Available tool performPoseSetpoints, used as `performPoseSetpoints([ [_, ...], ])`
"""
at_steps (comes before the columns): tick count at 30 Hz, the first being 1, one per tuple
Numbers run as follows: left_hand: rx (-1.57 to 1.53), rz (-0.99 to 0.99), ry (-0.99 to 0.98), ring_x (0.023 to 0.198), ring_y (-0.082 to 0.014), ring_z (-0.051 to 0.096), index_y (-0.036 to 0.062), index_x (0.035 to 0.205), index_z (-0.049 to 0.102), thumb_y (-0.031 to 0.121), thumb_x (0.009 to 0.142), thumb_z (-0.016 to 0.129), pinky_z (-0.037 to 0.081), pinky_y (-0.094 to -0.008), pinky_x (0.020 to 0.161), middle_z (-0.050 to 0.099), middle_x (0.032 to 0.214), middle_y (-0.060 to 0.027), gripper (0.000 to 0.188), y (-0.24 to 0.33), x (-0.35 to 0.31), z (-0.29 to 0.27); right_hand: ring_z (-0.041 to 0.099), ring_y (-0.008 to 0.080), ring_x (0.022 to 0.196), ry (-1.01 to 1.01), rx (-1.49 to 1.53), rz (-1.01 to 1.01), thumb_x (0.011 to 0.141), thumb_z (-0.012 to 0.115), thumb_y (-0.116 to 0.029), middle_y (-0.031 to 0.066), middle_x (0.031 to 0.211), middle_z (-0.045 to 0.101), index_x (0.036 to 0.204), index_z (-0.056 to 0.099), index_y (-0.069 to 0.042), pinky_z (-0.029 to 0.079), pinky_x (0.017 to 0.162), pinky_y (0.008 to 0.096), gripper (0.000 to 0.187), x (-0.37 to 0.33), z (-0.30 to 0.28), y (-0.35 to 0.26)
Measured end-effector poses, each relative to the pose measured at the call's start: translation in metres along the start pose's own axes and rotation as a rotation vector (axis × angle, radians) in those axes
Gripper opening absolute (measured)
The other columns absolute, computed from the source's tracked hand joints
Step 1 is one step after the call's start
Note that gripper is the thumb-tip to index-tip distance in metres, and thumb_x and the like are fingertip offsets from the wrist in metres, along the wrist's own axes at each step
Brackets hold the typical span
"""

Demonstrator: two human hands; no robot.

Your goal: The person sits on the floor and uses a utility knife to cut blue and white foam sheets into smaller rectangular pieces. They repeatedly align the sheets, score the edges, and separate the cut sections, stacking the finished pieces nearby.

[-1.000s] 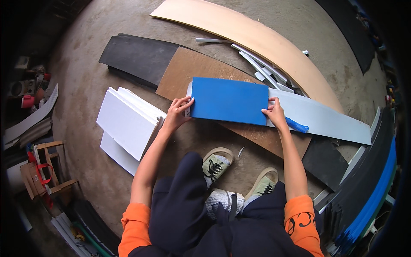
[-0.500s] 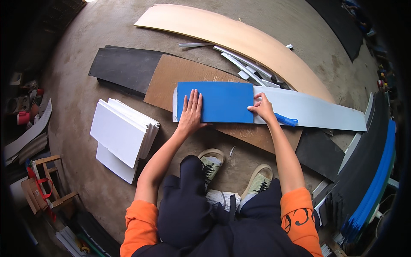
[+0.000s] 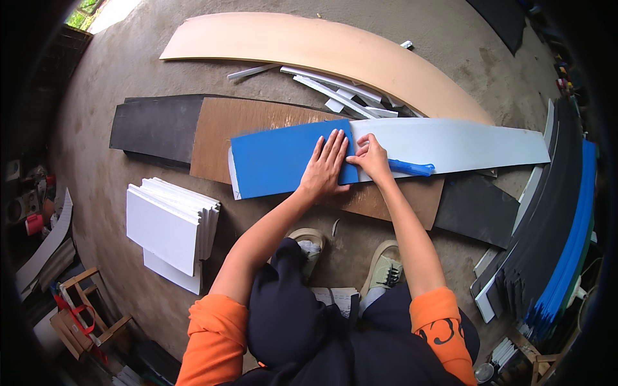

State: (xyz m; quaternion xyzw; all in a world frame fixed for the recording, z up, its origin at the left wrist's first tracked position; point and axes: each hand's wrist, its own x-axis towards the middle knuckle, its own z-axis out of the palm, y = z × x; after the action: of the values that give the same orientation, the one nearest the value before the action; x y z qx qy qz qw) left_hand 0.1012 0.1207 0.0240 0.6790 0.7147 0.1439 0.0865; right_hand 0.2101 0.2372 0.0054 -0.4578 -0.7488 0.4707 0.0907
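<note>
A rectangular blue foam sheet (image 3: 277, 161) lies on top of a long white sheet (image 3: 463, 143), its white end showing past the blue one at the left. My left hand (image 3: 326, 167) is pressed flat near the right end of the blue sheet, fingers stretched out. Just beside it my right hand (image 3: 372, 158) is closed in a pinch at the blue sheet's right edge; the exact fingertip contact is hard to see. A blue-handled tool (image 3: 412, 168) rests on the white sheet by my right wrist. Under both sheets is a brown board (image 3: 215, 138).
Black sheets (image 3: 154, 125) lie beneath the brown board. A stack of white sheets (image 3: 164, 222) stands at the left. Beyond are white offcut strips (image 3: 341, 90) and a long tan sheet (image 3: 309, 45). Black and blue sheets (image 3: 566, 244) line the right side; a wooden frame (image 3: 90, 309) sits lower left.
My left hand has slid right across the blue sheet toward its right end. The view has shifted, and both sheets now sit tilted differently. My right hand stays at the sheet's edge.
</note>
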Motion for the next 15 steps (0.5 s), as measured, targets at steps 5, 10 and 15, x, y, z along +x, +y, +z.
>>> performPoseSetpoints([
  [5, 0.074, -0.02, -0.015, 0.129, -0.0311, 0.011, -0.0046, 0.129, 0.02, 0.052, 0.055, 0.064, 0.009, -0.0432, 0.104, 0.017, 0.137, -0.0192, 0.103, 0.005, -0.002, -0.001, 0.059, 0.019, 0.062, 0.058, 0.042, -0.033, 0.058, 0.074, -0.006, 0.0097, 0.069, 0.058, 0.092, 0.045, -0.003, 0.048, 0.059, 0.0299, 0.045, -0.011, 0.006, -0.008],
  [10, 0.053, 0.016, 0.004, 0.129, -0.0322, 0.01, -0.0004, 0.131, 0.021, 0.056, 0.062, 0.059, 0.015, -0.0502, 0.101, 0.017, 0.137, -0.0174, 0.096, 0.005, 0.006, -0.001, 0.058, 0.0203, 0.07, 0.145, 0.13, -0.155, 0.067, 0.064, -0.004, 0.009, 0.075, 0.058, 0.091, 0.05, -0.003, 0.047, 0.064, 0.0304, 0.028, -0.019, -0.006, 0.009],
  [15, 0.18, -0.086, -0.278, 0.128, -0.0356, 0.008, 0.0145, 0.132, 0.026, 0.047, 0.066, 0.063, 0.018, -0.0703, 0.085, 0.013, 0.139, -0.009, 0.082, -0.005, 0.007, -0.022, 0.046, 0.0229, 0.095, 0.363, -0.63, -0.42, 0.067, 0.062, -0.005, 0.0064, 0.096, 0.05, 0.098, 0.052, -0.006, 0.038, 0.083, 0.0342, 0.032, -0.06, -0.061, 0.017],
])
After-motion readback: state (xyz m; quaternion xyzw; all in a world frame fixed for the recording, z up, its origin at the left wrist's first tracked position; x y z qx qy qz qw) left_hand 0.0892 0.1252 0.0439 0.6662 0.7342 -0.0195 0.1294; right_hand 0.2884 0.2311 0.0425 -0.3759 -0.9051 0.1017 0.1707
